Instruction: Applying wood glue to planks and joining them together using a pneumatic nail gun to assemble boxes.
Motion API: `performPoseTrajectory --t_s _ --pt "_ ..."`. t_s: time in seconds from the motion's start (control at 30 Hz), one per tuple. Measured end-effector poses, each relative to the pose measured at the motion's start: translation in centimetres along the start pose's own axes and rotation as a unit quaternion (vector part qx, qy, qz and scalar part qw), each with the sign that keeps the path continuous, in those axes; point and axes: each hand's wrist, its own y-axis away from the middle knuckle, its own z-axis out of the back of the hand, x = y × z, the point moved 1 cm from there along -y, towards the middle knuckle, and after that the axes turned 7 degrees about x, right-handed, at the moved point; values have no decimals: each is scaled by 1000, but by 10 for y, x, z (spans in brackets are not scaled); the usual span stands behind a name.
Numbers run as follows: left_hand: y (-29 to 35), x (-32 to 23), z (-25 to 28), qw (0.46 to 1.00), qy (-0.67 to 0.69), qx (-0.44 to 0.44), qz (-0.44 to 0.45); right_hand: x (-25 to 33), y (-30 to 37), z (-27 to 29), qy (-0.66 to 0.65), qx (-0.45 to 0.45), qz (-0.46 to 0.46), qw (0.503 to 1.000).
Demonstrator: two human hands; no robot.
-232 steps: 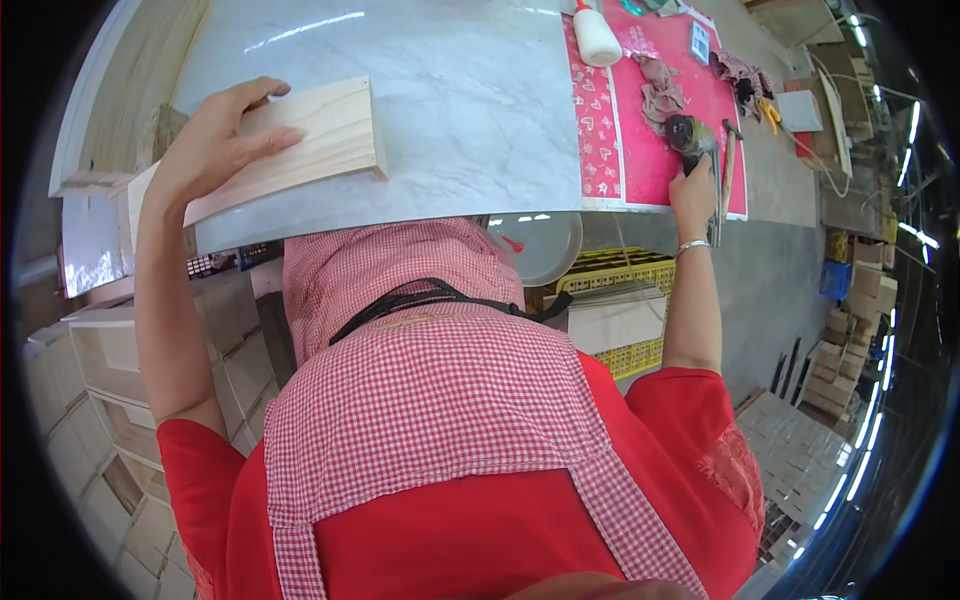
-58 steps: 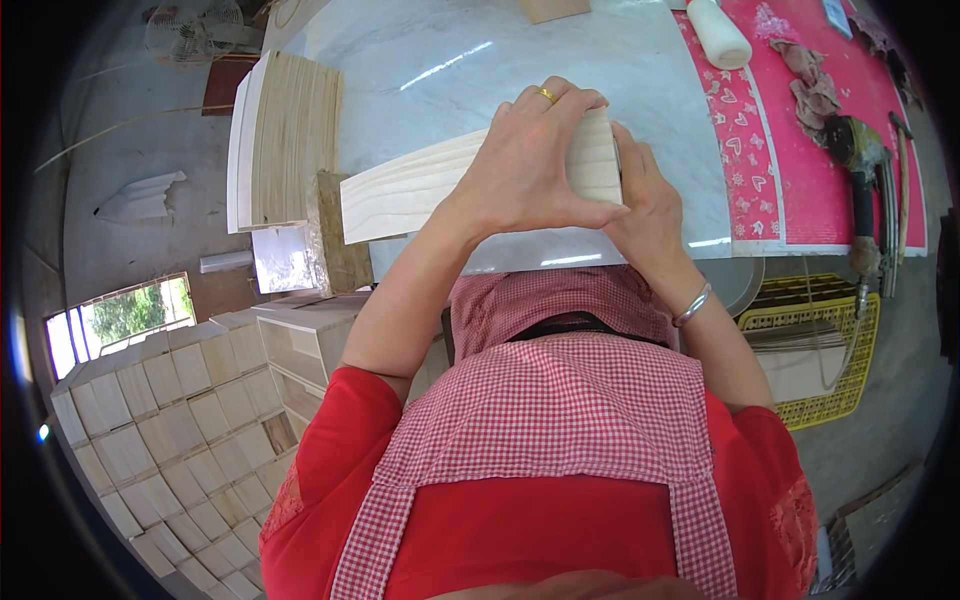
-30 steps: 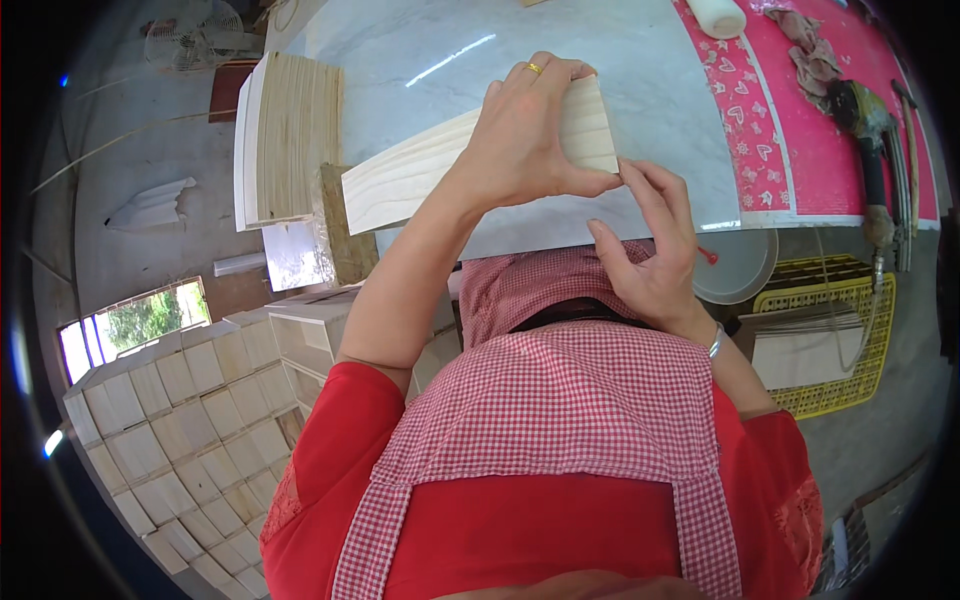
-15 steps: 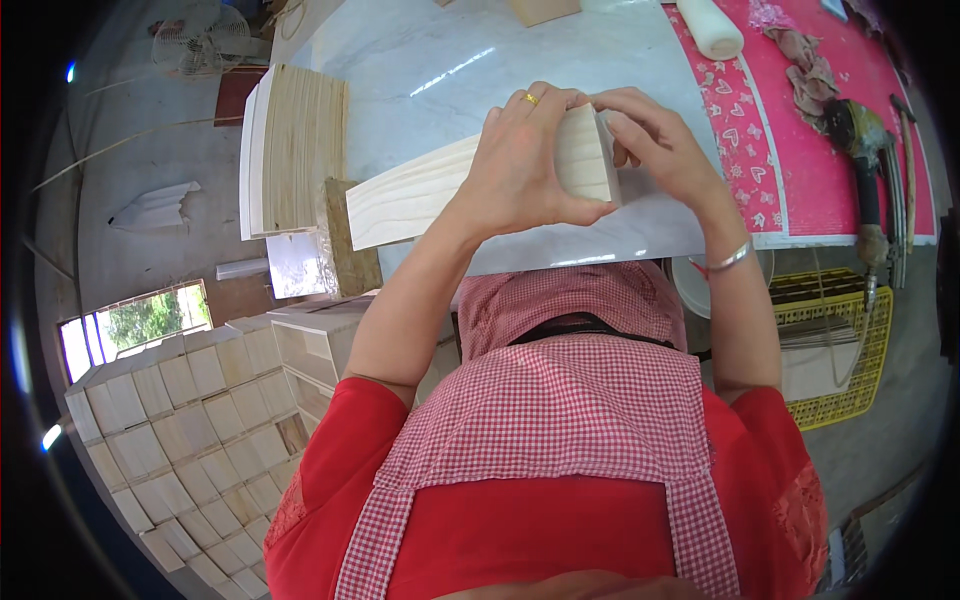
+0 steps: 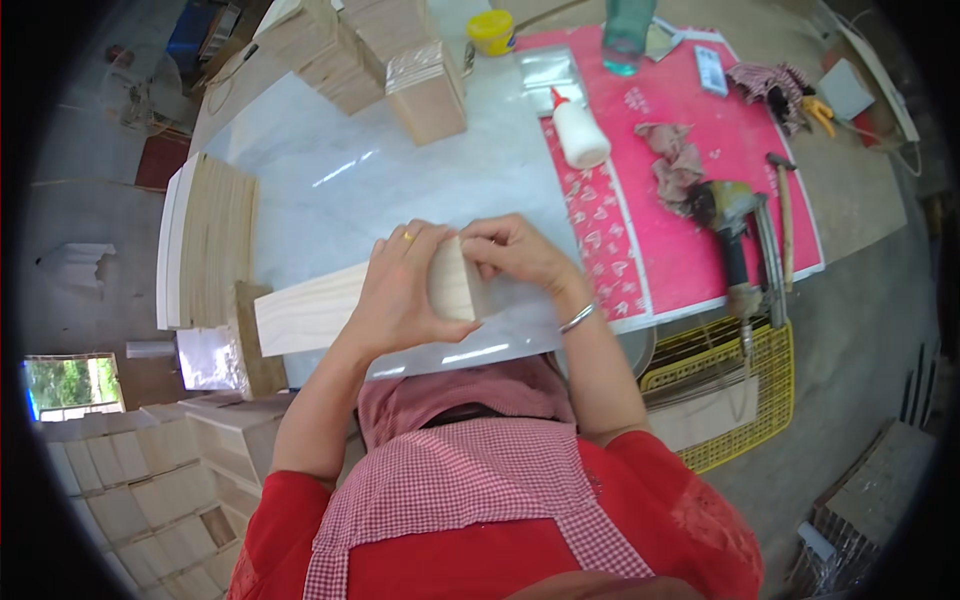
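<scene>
A long, pale wooden piece [image 5: 312, 306], box-like in outline, lies on the pale glossy tabletop in front of me. My left hand [image 5: 405, 290] spans its right part, fingers over the far edge and thumb along the near edge. At the wood's right end, my right hand [image 5: 512, 252] is closed with bent fingers against the far corner. Whether anything small is between those fingertips is hidden. A white glue bottle with a red tip [image 5: 580, 135] lies beyond my right hand.
Stacked thin boards [image 5: 215, 240] stand at left; wooden blocks [image 5: 427, 95] stand at the back. On the pink cloth [image 5: 690, 255] rest a nail gun [image 5: 733, 240], a hammer [image 5: 784, 215] and a crumpled rag [image 5: 672, 160]. A yellow basket [image 5: 775, 400] sits below the table's right side.
The whole view has swung, bringing the back of the table and more of its right side into sight. My right fingers have curled in more tightly at the wood's end; my left hand keeps its grip.
</scene>
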Motion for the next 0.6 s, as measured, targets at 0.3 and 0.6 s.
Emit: performPoseTrajectory --t_s 0.3,0.6 --pt "-5 -2 -2 999 20 -29 -10 18 27 -41 355 -213 228 881" --pt "3 -2 -4 1000 4 -28 -4 14 63 -94 292 -221 180 913"
